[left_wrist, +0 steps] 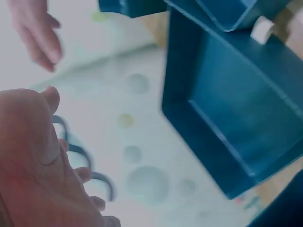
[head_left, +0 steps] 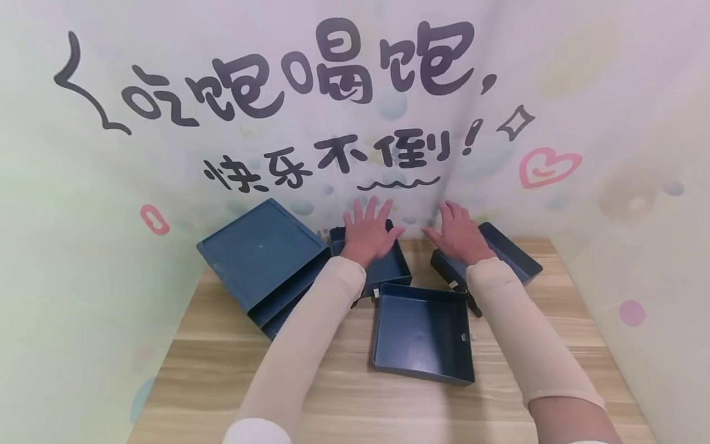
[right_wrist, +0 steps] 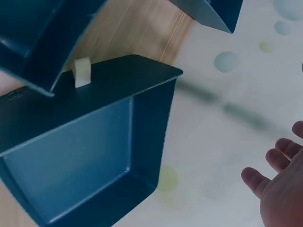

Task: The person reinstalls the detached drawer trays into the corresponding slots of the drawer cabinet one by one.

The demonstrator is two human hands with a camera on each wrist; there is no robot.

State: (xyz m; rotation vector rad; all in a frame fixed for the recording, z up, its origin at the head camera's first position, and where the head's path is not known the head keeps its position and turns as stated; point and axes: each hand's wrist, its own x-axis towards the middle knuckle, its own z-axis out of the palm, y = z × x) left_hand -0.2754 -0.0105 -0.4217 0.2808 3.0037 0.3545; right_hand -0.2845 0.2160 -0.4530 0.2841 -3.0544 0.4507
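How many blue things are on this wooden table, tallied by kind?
Slotted case: 1
Shallow trays: 3 (front tray, tray by the left hand, tray by the right hand)
Total: 4

Gap between rear trays (head_left: 395, 267), front tray (head_left: 418, 336) across its near end

From where I stand, the wood-grained table (head_left: 208, 376) carries a dark blue cabinet (head_left: 263, 253) at ten o'clock, a rear tray (head_left: 392, 265) at twelve, a right-hand tray (head_left: 514, 254) at two, a front tray (head_left: 423, 336) mid-dial.
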